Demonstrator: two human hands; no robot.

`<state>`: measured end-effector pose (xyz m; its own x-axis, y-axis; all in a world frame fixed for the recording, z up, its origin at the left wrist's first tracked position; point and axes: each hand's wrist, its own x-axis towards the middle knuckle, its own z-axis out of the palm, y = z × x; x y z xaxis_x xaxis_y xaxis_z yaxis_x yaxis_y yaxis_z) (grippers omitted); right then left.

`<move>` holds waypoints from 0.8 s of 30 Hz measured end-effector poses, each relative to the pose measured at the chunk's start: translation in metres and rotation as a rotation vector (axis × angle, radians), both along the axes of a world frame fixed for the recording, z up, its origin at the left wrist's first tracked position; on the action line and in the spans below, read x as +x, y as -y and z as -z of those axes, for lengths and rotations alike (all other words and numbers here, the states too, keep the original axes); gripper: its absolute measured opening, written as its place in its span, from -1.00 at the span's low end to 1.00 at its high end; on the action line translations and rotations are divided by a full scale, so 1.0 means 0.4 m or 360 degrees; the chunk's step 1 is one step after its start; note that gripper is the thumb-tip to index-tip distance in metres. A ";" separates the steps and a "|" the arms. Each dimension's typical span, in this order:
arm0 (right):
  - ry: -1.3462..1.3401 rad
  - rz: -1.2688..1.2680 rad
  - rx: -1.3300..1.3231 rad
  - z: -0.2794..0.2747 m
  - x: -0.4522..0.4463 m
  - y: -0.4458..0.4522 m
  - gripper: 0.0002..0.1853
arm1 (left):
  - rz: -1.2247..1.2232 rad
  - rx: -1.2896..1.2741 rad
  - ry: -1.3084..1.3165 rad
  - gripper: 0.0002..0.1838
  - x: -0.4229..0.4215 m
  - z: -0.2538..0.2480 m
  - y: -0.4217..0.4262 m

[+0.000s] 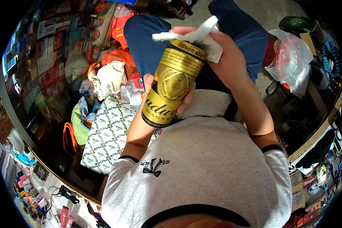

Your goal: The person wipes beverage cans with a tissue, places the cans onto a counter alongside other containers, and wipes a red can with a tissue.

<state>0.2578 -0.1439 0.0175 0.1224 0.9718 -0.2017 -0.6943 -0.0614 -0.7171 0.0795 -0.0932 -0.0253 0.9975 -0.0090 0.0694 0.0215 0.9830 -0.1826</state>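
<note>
A gold-and-black beer can (pixel 174 81) is held tilted in front of my chest, its top leaning up and to the right. My left hand (pixel 149 83) is wrapped around it from behind; the thumb shows on one side and fingertips on the other, and the can hides the rest. My right hand (pixel 226 57) is closed on a folded white wipe (pixel 203 32), perhaps tissue or cloth. That wipe lies across the upper end of the can, with loose ends sticking out. Some right fingers show behind it, and the can's top is covered.
My legs in dark blue trousers (pixel 146 34) are spread ahead. On the left are a patterned white box (pixel 110 133), a cream bag (pixel 108 78) and densely stocked shelves (pixel 57 49). A clear plastic bag (pixel 290 60) lies on the right.
</note>
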 end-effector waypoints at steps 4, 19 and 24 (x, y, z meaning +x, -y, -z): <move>-0.0390 0.0425 -0.0408 -0.008 0.042 0.025 -0.51 | -0.0246 0.0174 -0.0320 -0.08 0.003 -0.017 0.013; 0.0574 0.0420 -0.0091 -0.005 -0.082 0.036 -0.57 | -0.0782 0.3133 -0.1703 -0.13 0.036 -0.103 -0.047; 0.0338 0.0325 -0.0188 -0.006 -0.064 0.046 -0.57 | -0.0747 0.3136 -0.1746 -0.13 0.040 -0.104 -0.042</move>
